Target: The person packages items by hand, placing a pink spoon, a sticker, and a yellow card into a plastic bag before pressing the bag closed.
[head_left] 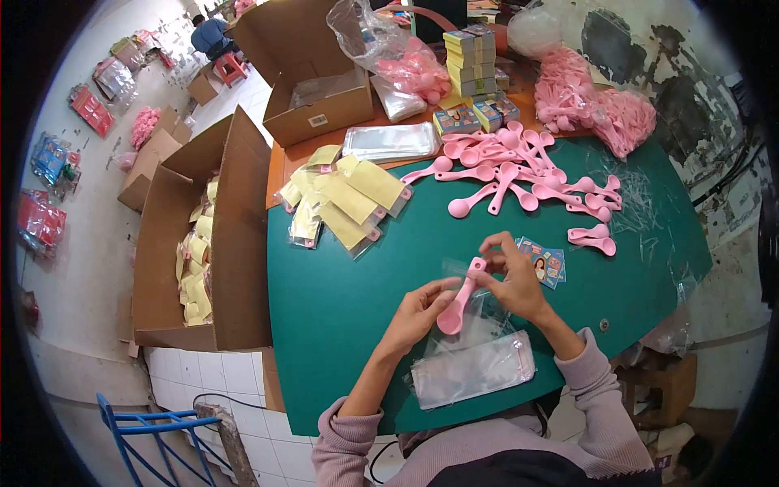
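A pink measuring spoon [457, 311] slants between my hands above the green table [341, 325], bowl end toward me. My right hand [515, 280] pinches its handle near the top. Beside the spoon, my left hand [418, 315] has thumb and fingers closed on what looks like a clear plastic bag [484, 312]; the film is hard to make out. Below my hands lies a stack of clear bags [471, 375]. Blue printed cards [549, 264] rest on the table just past my right hand.
Loose pink spoons [507, 174] spread across the table's far side. Packed bags with yellow cards [349, 199] lie at the left, near a large cardboard box [243, 268] of similar packs. Card stacks [471, 69] and bagged spoons [568, 93] stand behind. A person [211, 38] sits far off.
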